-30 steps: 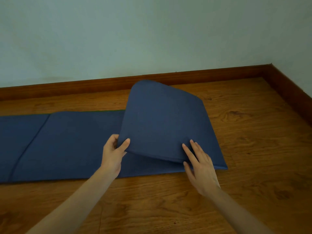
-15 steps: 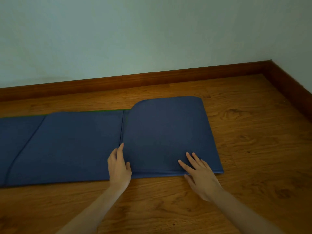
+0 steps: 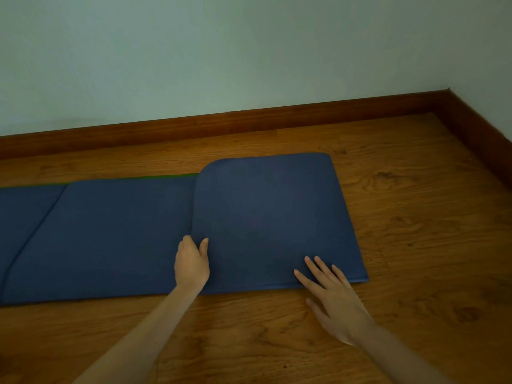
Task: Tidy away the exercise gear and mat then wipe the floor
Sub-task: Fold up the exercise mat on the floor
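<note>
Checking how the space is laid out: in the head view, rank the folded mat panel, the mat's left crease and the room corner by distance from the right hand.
From the right hand:
1. Folded mat panel, under its fingertips.
2. Room corner, far right.
3. Left crease, far left.

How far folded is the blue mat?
Partly: the right end panel lies folded over the mat; the rest stays spread leftward.

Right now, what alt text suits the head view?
A person's left hand grips the edge of a blue folding exercise mat's doubled-over end panel while the right hand presses it flat, on a wooden floor near a corner.
</note>
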The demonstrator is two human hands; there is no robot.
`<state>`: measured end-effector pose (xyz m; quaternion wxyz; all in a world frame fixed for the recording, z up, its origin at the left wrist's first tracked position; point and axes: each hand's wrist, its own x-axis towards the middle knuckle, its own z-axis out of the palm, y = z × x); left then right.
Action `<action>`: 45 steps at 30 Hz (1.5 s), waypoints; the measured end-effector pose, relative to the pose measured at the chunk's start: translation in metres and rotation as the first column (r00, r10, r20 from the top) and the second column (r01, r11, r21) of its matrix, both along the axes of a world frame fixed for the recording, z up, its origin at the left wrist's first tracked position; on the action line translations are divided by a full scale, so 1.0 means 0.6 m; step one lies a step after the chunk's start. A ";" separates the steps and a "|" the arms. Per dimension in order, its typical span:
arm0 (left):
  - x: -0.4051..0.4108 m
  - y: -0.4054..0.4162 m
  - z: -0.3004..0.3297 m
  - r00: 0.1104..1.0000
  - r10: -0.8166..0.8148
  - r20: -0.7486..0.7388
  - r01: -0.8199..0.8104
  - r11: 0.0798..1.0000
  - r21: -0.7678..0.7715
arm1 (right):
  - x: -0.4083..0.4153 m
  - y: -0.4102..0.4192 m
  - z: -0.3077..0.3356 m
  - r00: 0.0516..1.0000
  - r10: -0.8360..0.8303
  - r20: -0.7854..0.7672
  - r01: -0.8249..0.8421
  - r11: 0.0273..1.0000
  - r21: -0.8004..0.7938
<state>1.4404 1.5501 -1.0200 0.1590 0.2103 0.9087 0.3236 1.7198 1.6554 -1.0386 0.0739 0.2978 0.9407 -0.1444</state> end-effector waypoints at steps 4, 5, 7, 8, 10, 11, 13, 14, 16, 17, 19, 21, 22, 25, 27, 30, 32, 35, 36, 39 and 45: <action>0.006 -0.005 -0.019 0.993 -0.003 -0.118 -0.004 0.999 -0.054 | -0.001 -0.010 -0.002 1.000 -0.011 0.002 0.011 1.000 0.010; 0.006 -0.003 -0.022 0.986 -0.024 -0.164 0.009 0.996 -0.090 | -0.002 -0.008 -0.004 1.000 -0.008 -0.018 0.008 1.000 0.009; 0.008 0.004 -0.028 0.952 -0.121 -0.281 0.078 0.984 -0.159 | -0.003 -0.004 -0.002 0.999 -0.029 -0.024 0.030 0.999 0.017; 0.010 0.008 -0.027 0.929 -0.166 -0.330 0.117 0.980 -0.163 | -0.005 -0.006 0.001 0.999 -0.044 -0.015 0.044 0.999 0.021; 0.019 0.014 -0.020 0.862 -0.275 -0.425 0.229 0.961 -0.157 | -0.013 -0.011 0.002 0.996 -0.089 -0.027 0.091 0.994 0.061; 0.027 0.015 -0.018 0.804 -0.360 -0.473 0.313 0.933 -0.179 | -0.020 -0.014 0.003 0.990 -0.126 -0.065 0.131 0.988 0.083; 0.044 0.012 -0.024 0.666 -0.540 -0.515 0.462 0.840 -0.284 | -0.036 -0.021 0.003 0.973 -0.188 -0.136 0.204 0.973 0.110; 0.048 0.010 -0.031 0.625 -0.601 -0.499 0.500 0.798 -0.335 | -0.044 -0.022 0.004 0.966 -0.204 -0.156 0.224 0.967 0.118; 0.046 0.008 -0.044 0.652 -0.618 -0.439 0.498 0.786 -0.367 | -0.058 -0.017 0.013 0.962 -0.195 -0.190 0.223 0.965 0.135; 0.043 0.008 -0.051 0.692 -0.596 -0.407 0.477 0.801 -0.362 | -0.065 -0.010 0.017 0.964 -0.181 -0.194 0.209 0.968 0.135; 0.038 0.011 -0.062 0.735 -0.573 -0.362 0.454 0.813 -0.364 | -0.078 0.006 0.021 0.970 -0.136 -0.199 0.169 0.972 0.160; 0.038 0.014 -0.069 0.734 -0.578 -0.356 0.458 0.808 -0.370 | -0.095 0.026 0.017 0.980 -0.077 -0.184 0.116 0.970 0.214; 0.038 0.016 -0.070 0.735 -0.583 -0.347 0.461 0.804 -0.375 | -0.103 0.035 0.013 0.985 -0.057 -0.163 0.094 0.970 0.225; 0.036 0.017 -0.072 0.737 -0.580 -0.347 0.457 0.806 -0.375 | -0.118 0.049 -0.004 0.992 -0.056 -0.114 0.082 0.969 0.232; 0.035 0.019 -0.073 0.735 -0.583 -0.347 0.455 0.803 -0.385 | -0.118 0.048 -0.019 0.993 -0.074 -0.087 0.091 0.971 0.221; 0.037 0.021 -0.075 0.731 -0.586 -0.349 0.448 0.798 -0.402 | -0.116 0.048 -0.034 0.992 -0.082 -0.092 0.099 0.975 0.199; 0.038 0.020 -0.077 0.724 -0.591 -0.355 0.445 0.794 -0.415 | -0.116 0.050 -0.041 0.992 -0.080 -0.098 0.099 0.975 0.200; 0.040 0.021 -0.079 0.717 -0.596 -0.361 0.438 0.789 -0.431 | -0.116 0.051 -0.045 0.991 -0.074 -0.109 0.095 0.976 0.197; 0.041 0.021 -0.079 0.716 -0.596 -0.363 0.434 0.788 -0.437 | -0.116 0.051 -0.046 0.991 -0.078 -0.113 0.099 0.976 0.192; 0.042 0.021 -0.080 0.716 -0.599 -0.359 0.428 0.783 -0.453 | -0.118 0.051 -0.043 0.989 -0.088 -0.115 0.107 0.979 0.176; 0.042 0.023 -0.077 0.719 -0.612 -0.329 0.426 0.763 -0.487 | -0.116 0.053 -0.040 0.991 -0.090 -0.101 0.106 0.981 0.165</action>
